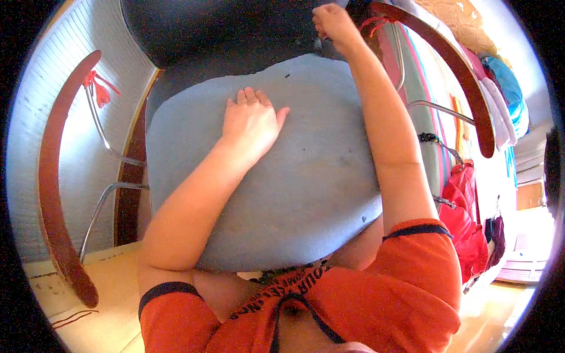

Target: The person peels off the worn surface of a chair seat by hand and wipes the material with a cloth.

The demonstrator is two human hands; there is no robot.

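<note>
Seat (294, 170) lies between armrests (52, 170) — backrest (223, 26) beyond.

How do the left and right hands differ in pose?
The left hand lies on the grey-blue seat; the right hand is farther off, by the dark backrest. The left hand's fingers are extended, while the right hand's look curled. Both hands are bare.

Left hand (252, 125) flat, fingers spread; right hand (334, 25) curled.
</note>
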